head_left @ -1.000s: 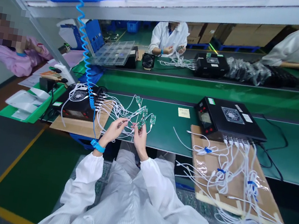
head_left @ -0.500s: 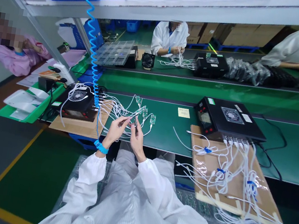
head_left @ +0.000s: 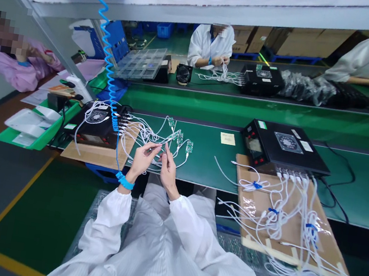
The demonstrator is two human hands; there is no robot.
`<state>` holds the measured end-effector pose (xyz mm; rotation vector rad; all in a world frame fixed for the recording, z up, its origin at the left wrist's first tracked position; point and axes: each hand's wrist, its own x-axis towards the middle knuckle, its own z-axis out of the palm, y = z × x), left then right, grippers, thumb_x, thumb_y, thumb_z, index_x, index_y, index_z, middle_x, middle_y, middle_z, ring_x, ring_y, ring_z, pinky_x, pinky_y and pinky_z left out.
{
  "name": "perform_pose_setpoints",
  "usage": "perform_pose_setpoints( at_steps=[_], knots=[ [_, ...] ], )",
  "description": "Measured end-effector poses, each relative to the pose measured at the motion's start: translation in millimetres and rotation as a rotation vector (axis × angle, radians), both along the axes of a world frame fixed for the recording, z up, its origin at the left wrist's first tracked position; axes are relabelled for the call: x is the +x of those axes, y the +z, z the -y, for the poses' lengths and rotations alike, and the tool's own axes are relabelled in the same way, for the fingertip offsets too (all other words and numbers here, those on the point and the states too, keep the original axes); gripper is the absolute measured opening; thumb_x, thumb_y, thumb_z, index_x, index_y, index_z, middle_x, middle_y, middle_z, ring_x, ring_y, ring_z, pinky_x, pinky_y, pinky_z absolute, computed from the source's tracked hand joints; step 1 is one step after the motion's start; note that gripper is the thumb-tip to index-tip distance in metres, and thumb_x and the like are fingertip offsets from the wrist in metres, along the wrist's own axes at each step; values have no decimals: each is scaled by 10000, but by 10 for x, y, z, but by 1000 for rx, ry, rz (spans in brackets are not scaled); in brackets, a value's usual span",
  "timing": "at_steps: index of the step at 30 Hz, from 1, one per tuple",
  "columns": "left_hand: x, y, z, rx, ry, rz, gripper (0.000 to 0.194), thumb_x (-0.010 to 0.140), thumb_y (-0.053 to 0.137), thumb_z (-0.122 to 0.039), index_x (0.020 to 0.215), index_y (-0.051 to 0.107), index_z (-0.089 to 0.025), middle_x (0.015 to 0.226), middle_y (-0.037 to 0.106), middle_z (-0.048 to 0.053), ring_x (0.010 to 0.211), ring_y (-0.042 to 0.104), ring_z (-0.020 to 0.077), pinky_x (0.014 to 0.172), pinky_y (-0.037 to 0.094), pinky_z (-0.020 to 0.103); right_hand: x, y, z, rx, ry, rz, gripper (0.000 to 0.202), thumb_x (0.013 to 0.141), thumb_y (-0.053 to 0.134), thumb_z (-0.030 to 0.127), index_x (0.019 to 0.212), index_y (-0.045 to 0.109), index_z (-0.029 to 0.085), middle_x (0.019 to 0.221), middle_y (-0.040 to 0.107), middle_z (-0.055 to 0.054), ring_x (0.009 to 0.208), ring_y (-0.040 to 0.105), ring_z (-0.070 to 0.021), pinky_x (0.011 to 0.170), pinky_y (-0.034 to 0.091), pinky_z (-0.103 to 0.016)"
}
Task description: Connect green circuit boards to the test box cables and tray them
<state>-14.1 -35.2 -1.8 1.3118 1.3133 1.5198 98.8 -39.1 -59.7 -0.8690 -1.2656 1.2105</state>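
Note:
My left hand [head_left: 142, 158], with a blue wrist strap [head_left: 125, 181], pinches what looks like the end of a white cable between thumb and fingers. Close beside it, my right hand [head_left: 168, 169] is closed on a small, thin dark piece seen edge-on, too small to name. Both sets of fingertips nearly meet above the bench's front edge. Just beyond them lie tangled white cables [head_left: 143, 130] and several small green circuit boards [head_left: 189, 146] plugged onto cable ends. These cables run from a black box with a fan [head_left: 97, 126] on the left.
A larger black tester box [head_left: 286, 147] stands right, its white cables [head_left: 277, 213] spread over cardboard [head_left: 253, 167]. A coiled blue cord [head_left: 109, 51] hangs at left. A green tray [head_left: 28, 125] and yellow note [head_left: 227, 139] lie nearby. Co-workers sit opposite and at left; a shelf [head_left: 225, 11] crosses overhead.
Both hands stay almost in place, with the fingertips shifting slightly around what they hold. The dark piece in my right hand shows less now. The coiled cord has swung a little left.

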Motion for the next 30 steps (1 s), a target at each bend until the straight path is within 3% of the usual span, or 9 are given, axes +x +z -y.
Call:
perform_pose_setpoints(
  at_steps=[11,20,30],
  knots=[
    [-27,-30,6,28,-4,-72,239,842,780,-416,936,807,-198,983,749,93,930,667,208,854,518,326,16,43,1,24,-19,40,615,1030,412,606,1512,549,250,974,585,-66,815,518,-189,872,518,-339],
    [-49,-87,-24,60,10,-116,291,846,772,-455,945,794,-183,964,749,90,887,666,191,782,530,310,36,20,-38,80,-24,25,550,1041,443,567,1484,583,272,928,548,-44,790,489,-167,791,511,-302],
    [-77,-95,-33,105,24,-223,269,893,732,-443,949,786,-186,936,741,80,794,643,163,670,501,279,36,-20,-44,116,-33,62,535,1045,456,544,1494,574,278,943,533,-40,822,497,-167,808,487,-301]
  ],
)
